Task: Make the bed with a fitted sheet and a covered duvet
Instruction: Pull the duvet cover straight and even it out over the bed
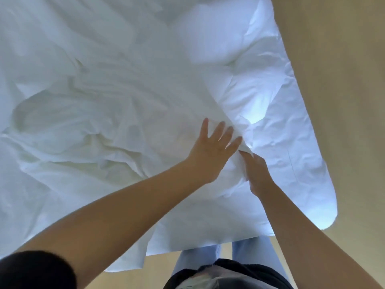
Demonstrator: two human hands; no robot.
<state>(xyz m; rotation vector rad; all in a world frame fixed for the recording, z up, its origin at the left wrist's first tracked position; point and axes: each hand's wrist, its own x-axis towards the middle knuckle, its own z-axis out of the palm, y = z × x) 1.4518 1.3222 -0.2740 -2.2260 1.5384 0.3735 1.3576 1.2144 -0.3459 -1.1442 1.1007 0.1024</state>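
White bedding covers the bed. A rumpled white duvet cover (100, 113) lies over the left and middle, with creamy folds showing through. My left hand (210, 151) lies flat on it with fingers spread, pressing the cloth down. Just to its right, my right hand (257, 172) pinches a raised fold of the white fabric (246, 149) between curled fingers and thumb. A smoother sheet (295, 155) runs to the bed's right corner. A plump pillow (214, 36) sits at the far side.
Light wooden floor (343, 80) borders the bed on the right and near side. The bed's rounded near-right corner (331, 217) hangs close to me. My legs in pale blue trousers (248, 251) stand against the bed's near edge.
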